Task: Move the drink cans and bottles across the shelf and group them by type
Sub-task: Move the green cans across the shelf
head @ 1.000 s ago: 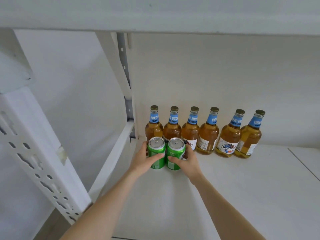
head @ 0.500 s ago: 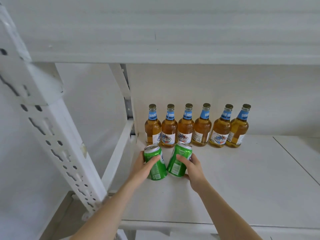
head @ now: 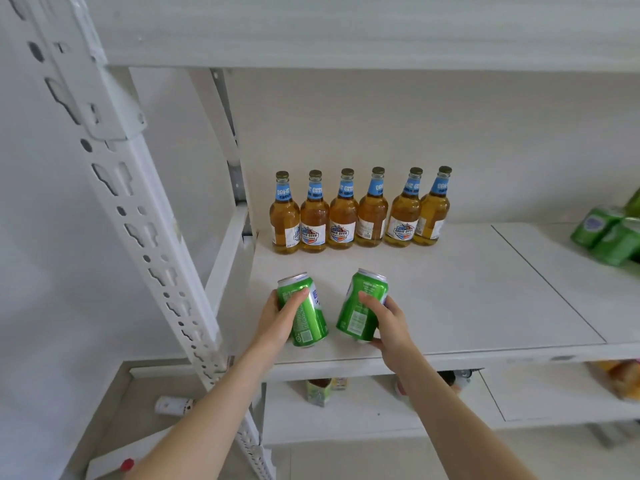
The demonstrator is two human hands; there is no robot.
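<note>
You've got 2 green cans, 1 per grip: left hand (head: 282,315) wraps the left can (head: 304,311), right hand (head: 388,320) the right can (head: 362,306). 6 bottles (head: 360,209) line the shelf (head: 485,289) rear, beyond both grips.

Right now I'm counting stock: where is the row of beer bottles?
In the head view, the six beer bottles stand upright along the back wall at the left end of the shelf, behind the two green cans held in the hands.
</note>
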